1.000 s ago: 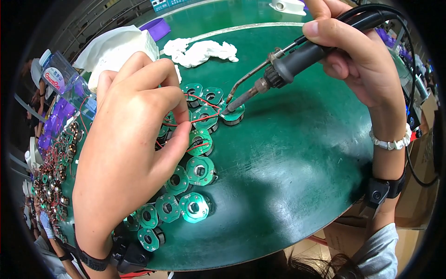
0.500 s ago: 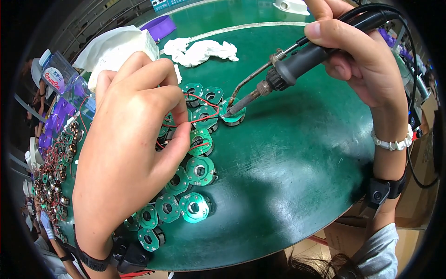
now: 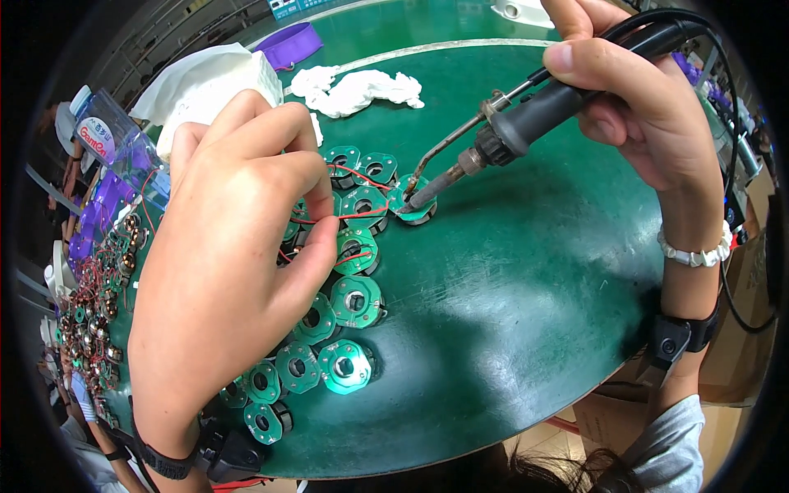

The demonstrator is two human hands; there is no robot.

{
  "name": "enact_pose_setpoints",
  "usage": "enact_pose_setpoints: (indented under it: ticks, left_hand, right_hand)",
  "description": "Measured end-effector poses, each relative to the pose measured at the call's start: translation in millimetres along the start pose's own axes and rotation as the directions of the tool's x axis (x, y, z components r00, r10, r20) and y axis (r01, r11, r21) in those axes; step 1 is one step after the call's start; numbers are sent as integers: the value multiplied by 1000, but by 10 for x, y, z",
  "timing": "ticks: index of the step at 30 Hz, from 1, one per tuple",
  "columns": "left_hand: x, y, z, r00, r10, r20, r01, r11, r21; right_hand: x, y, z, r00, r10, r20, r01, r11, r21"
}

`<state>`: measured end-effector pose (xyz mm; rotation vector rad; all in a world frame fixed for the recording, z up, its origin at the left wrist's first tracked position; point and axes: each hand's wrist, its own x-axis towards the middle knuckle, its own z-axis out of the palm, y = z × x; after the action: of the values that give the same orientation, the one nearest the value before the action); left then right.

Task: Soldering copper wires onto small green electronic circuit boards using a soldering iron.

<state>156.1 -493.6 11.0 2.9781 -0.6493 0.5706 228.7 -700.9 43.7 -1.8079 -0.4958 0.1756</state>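
My right hand (image 3: 637, 99) grips a black soldering iron (image 3: 526, 123) with a thin metal tube clamped along it. Its tip rests on a green round circuit board (image 3: 419, 205) at the right end of the cluster. Between thumb and forefinger, my left hand (image 3: 238, 222) pinches a red wire (image 3: 353, 216) that runs right to this same board, close to the tip. Around and under that hand stand several more green boards (image 3: 356, 301) on dark round bases, each with a hole in the middle. Some of these are hidden behind the fingers.
Crumpled white tissue (image 3: 357, 90) lies beyond the boards, near a purple ring (image 3: 292, 45) and a white tissue pack (image 3: 205, 86). A clear plastic bottle (image 3: 119, 135) is at left, above a heap of small metal parts with red wires (image 3: 94, 304). The iron's black cable (image 3: 731, 148) hangs at right.
The iron's tip has shifted very slightly to the right on the board. Both hands otherwise keep nearly the same place and hold.
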Motion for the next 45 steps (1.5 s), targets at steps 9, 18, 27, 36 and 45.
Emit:
enact_pose_setpoints:
  ticks: [9,18,27,36,45]
  left_hand:
    - [-18,-23,13,1000,16,-18,-16,1000,-4]
    - [-68,-85,-157,999,42,-1,-42,998,-54]
    - [-46,-396,-152,997,2,-71,-12,990,-143]
    - [-80,-447,-303,996,-21,86,34,988,-153]
    - [-130,-496,-257,979,-79,188,102,988,-114]
  right_hand:
    - [27,21,-40,1000,-3,7,3,1000,-6]
    - [147,337,-131,968,-190,-163,212,968,135]
    - [158,272,-119,980,-166,-106,189,946,264]
    - [227,73,125,990,-138,-11,137,961,241]
    - [267,202,312,973,-230,-31,232,957,176]
